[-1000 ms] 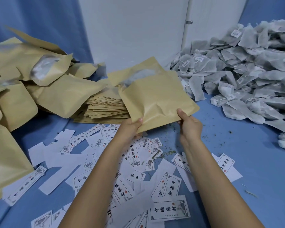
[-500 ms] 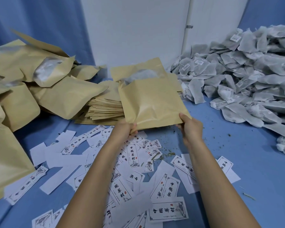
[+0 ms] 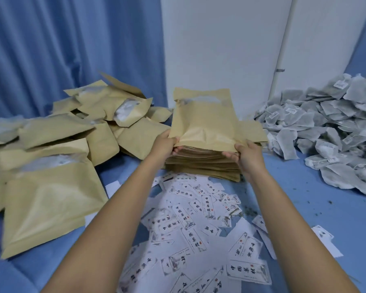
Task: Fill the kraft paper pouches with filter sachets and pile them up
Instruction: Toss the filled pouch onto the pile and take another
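Observation:
A filled kraft pouch [image 3: 205, 121] stands upright in front of me, its open top showing white sachet material. My left hand [image 3: 164, 144] grips its lower left corner and my right hand [image 3: 244, 154] grips its lower right corner. The pouch hangs just over a flat stack of empty kraft pouches [image 3: 203, 163]. A heap of grey-white filter sachets [image 3: 330, 132] lies to the right. A pile of filled pouches [image 3: 57, 149] spreads across the left side.
Several white printed labels [image 3: 199, 225] are scattered on the blue cloth [image 3: 315, 212] between my arms. Small dark crumbs dot the cloth on the right. A blue curtain [image 3: 72, 43] and a white wall [image 3: 220, 39] close off the back.
Both hands have carried the filled pouch forward and away from me, turning it upright over the empty stack. The view has tilted up toward the wall.

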The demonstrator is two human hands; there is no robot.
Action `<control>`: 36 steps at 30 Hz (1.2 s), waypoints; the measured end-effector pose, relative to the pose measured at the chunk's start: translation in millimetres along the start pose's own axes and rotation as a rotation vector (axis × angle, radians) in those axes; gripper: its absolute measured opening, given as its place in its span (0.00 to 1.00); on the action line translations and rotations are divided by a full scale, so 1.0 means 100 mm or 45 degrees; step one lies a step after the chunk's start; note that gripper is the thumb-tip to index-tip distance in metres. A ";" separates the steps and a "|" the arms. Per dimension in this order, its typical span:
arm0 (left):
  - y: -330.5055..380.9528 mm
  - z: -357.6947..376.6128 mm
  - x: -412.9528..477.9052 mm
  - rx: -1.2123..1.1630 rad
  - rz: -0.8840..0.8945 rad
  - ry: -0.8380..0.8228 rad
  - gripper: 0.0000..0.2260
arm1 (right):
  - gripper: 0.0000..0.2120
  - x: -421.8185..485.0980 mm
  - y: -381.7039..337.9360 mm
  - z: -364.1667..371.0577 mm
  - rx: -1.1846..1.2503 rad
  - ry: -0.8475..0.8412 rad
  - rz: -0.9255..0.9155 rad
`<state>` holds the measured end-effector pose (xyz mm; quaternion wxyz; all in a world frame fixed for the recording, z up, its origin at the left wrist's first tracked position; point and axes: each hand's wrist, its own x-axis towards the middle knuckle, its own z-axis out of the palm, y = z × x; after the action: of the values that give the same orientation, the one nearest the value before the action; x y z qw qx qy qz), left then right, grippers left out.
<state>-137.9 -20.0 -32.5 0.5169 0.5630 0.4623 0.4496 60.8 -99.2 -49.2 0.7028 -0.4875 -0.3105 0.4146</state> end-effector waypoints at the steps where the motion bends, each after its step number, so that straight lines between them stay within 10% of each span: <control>1: 0.01 -0.16 -0.04 0.008 0.003 0.035 0.06 | 0.19 -0.02 0.02 0.14 0.042 -0.029 0.040; 12: 0.06 -1.93 -0.38 -0.165 -0.025 0.388 0.08 | 0.19 -0.34 0.47 1.86 0.332 -0.331 0.324; 18: 0.38 -2.48 -0.27 -1.166 0.020 0.385 0.11 | 0.10 -0.20 0.28 2.78 0.648 -0.692 0.520; 22: 0.27 -2.27 -0.18 -0.433 -0.245 0.223 0.24 | 0.18 -0.11 0.48 2.79 0.360 -0.843 0.599; 28: 0.03 -1.58 -0.09 0.024 -0.296 -0.022 0.17 | 0.13 -0.05 0.87 2.42 0.046 -0.895 0.479; 36: -0.08 -0.99 0.04 -0.028 -0.202 -0.056 0.10 | 0.12 0.02 0.71 1.91 0.010 -0.751 0.330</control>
<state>-234.9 0.8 -34.6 0.5669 0.5286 0.4892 0.3998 -119.0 -3.0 -52.6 0.5258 -0.3789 -0.4347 0.6253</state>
